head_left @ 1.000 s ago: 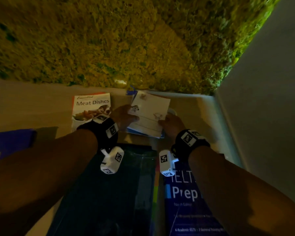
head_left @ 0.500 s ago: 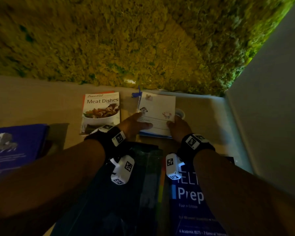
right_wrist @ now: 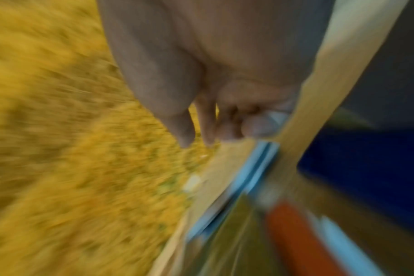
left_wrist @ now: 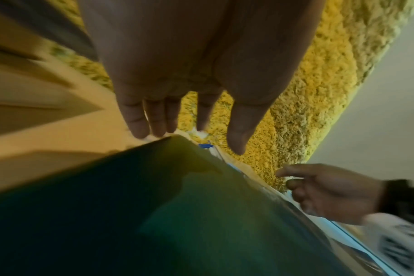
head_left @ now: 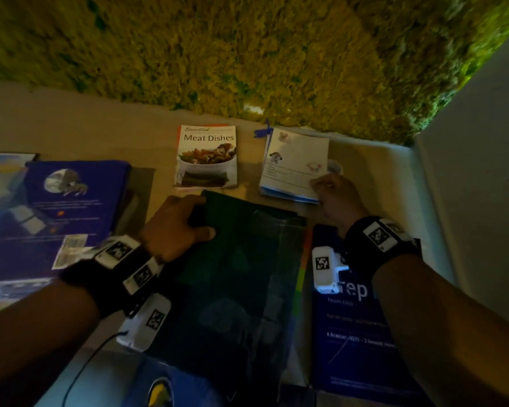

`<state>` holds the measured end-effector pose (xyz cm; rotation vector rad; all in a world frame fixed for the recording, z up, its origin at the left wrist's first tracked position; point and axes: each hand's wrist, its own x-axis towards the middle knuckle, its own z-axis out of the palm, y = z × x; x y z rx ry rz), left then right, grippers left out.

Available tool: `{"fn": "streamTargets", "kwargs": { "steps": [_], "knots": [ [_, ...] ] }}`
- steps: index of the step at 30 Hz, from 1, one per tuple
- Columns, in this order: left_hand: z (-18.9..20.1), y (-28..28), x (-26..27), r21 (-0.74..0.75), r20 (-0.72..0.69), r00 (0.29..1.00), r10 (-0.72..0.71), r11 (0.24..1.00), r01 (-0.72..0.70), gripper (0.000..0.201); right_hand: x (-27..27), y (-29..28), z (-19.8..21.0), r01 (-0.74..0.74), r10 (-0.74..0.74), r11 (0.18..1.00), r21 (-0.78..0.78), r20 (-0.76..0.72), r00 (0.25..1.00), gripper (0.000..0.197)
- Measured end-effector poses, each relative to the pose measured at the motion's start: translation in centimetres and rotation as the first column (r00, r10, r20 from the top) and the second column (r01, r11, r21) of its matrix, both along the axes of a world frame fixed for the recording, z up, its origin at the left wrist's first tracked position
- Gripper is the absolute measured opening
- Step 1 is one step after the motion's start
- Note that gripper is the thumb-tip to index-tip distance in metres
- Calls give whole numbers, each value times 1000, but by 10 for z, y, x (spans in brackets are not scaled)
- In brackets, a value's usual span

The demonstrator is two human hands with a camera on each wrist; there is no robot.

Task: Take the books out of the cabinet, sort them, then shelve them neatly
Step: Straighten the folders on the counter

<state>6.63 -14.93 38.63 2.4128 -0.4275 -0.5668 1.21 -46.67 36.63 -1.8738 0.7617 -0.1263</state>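
Books lie spread on a beige shelf surface (head_left: 100, 127). A dark green book (head_left: 241, 274) lies flat in the middle. My left hand (head_left: 188, 218) hovers at its far left corner, fingers straight, fingertips (left_wrist: 142, 133) touching the corner of the green book (left_wrist: 177, 214), thumb free above it. A white notebook (head_left: 296, 165) with cartoon pictures and a blue bookmark lies flat beyond. My right hand (head_left: 321, 186) rests at its near right corner with loosely curled fingers; the right wrist view is blurred. A "Meat Dishes" cookbook (head_left: 206, 155) lies left of the notebook.
A purple book (head_left: 68, 207) lies at the left and a blue "Prep" book (head_left: 356, 333) under my right forearm. A mossy green-yellow panel (head_left: 247, 54) stands behind, and a pale wall (head_left: 482, 171) closes the right side. A thin cable (head_left: 80, 374) trails near my left wrist.
The white notebook went from tilted in both hands to flat on the surface. My left hand let go of it and moved back to the green book's far left corner.
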Motion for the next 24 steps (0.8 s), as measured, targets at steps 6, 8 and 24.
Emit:
{"fn": "streamTargets", "kwargs": {
  "steps": [6,8,24],
  "knots": [
    [-28,46,-16,-144,-242,969,-56,989,21,56,-76,73,19,-215,212,977,-5,-162,964,24],
    [-32,56,-18,-260,-302,953,4,962,-86,24,-95,91,11,-215,196,974,-75,-203,959,21],
    [121,53,-60,-900,-146,956,-256,435,-21,31,-117,225,118,-269,249,963,4,359,899,72]
  ]
}}
